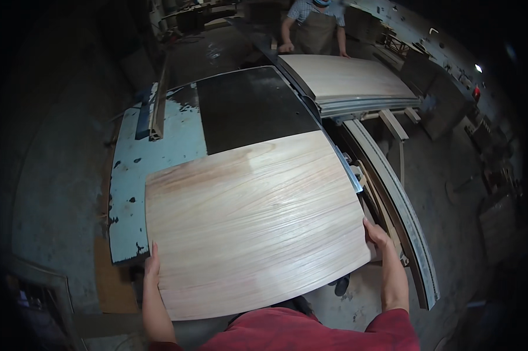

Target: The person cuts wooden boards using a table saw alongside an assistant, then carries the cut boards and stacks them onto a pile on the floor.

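Observation:
A broad, light wooden panel (258, 222) with wavy grain lies in front of me, its far part over a machine table and its near edge close to my body. My left hand (152, 268) grips its left edge, and my right hand (377, 235) grips the right edge. Both hands are closed on the panel, with most fingers hidden beneath or behind it. Beyond the panel, the table shows a worn pale blue surface (129, 199) on the left and a dark plate (249, 108) in the middle.
Across the table, a person in an apron (315, 32) stands at a stack of similar panels (352, 79). A long metal rail (392, 205) runs along the right. On the blue surface rests a narrow fence-like bar (158, 108). A brown board (115, 281) is at lower left.

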Tool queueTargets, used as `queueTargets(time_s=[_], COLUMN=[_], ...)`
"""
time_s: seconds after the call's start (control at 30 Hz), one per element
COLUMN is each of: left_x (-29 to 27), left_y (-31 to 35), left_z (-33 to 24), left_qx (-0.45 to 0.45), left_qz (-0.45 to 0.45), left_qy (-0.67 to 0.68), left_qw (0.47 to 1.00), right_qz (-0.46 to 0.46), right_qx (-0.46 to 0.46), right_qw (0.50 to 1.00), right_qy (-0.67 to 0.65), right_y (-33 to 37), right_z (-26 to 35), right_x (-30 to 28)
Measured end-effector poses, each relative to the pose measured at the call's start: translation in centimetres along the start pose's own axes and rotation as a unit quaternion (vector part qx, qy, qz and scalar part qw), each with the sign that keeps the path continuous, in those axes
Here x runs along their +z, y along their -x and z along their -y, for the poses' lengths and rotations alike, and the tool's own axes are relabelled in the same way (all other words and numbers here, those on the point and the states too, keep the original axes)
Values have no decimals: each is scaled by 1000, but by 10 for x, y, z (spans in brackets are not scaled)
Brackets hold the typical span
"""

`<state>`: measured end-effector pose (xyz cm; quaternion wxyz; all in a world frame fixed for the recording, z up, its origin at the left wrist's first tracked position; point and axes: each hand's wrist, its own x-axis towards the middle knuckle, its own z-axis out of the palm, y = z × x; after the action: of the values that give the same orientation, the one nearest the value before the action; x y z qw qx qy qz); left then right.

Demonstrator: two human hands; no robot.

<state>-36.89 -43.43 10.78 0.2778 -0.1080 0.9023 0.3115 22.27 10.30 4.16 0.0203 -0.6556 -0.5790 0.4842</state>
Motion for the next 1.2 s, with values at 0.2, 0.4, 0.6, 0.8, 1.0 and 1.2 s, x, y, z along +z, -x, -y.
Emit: queueTargets(time_s=[0.2,0.4,0.6,0.8,1.0,1.2], left_x=[122,136,149,123,79,37], left_y=[-38,-39,-24,-3,52,109], left_z=[1,22,31,69,120,144], left_qx=[4,-5,52,66,81,140], left_qz=[-30,-79,-95,-104,-82,35], left_qy=[39,43,87,84,25,19], left_qw=[999,996,990,989,993,989], right_qz=[-64,-110,-42,0,12,-76], right_qx=[-40,-108,-123,-117,-31,45], right_qw=[996,988,981,976,975,971], right_qy=[-37,-19,-145,-186,-222,-222], right_y=[-141,-142,-149,-106,-2,159], right_z=[28,33,14,-5,-142,-261], right_x=[9,49,50,50,38,31])
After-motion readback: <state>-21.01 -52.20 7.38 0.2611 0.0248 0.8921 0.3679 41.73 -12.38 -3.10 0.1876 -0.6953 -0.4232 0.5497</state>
